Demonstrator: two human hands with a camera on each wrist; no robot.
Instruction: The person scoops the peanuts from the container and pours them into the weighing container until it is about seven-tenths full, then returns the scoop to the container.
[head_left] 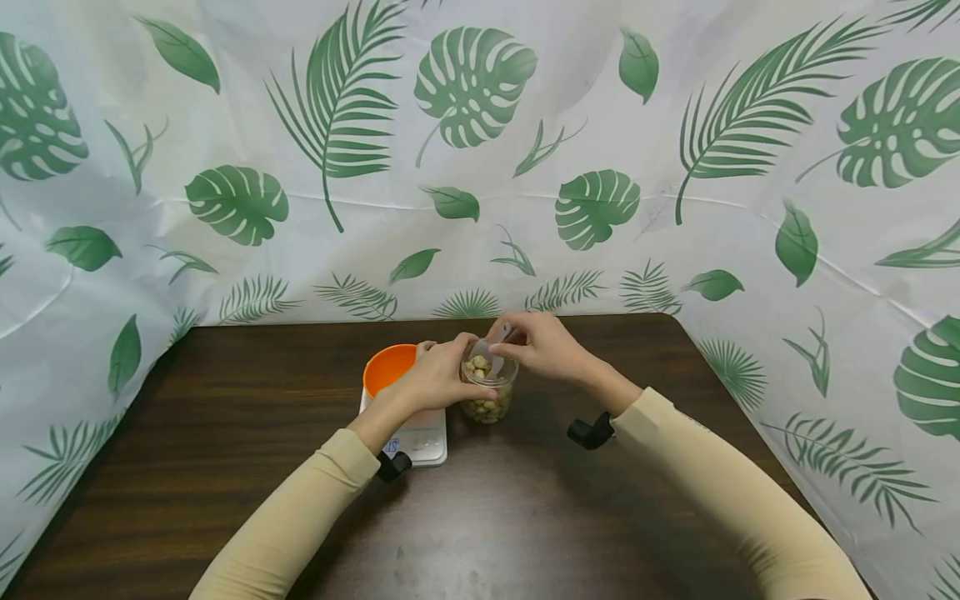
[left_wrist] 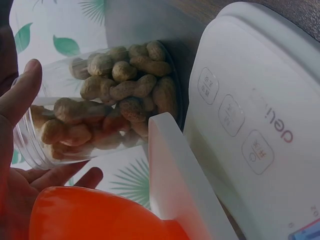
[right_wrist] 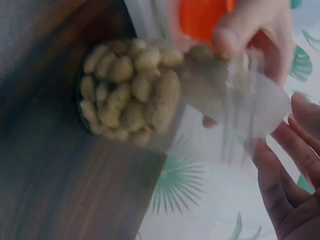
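A clear plastic jar, partly filled with unshelled peanuts, stands on the table right of the scale. My left hand grips the jar near its rim, thumb on the near side and fingers beyond. Pinched by my right hand is a translucent white scoop, which dips through the mouth into the jar. In the left wrist view, some peanuts sit high in the jar, near its mouth. The right wrist view is blurred around the scoop.
Left of the jar, an orange bowl sits on a white kitchen scale with a lit display, partly hidden by my left arm. The dark wooden table meets a leaf-patterned curtain at its back edge.
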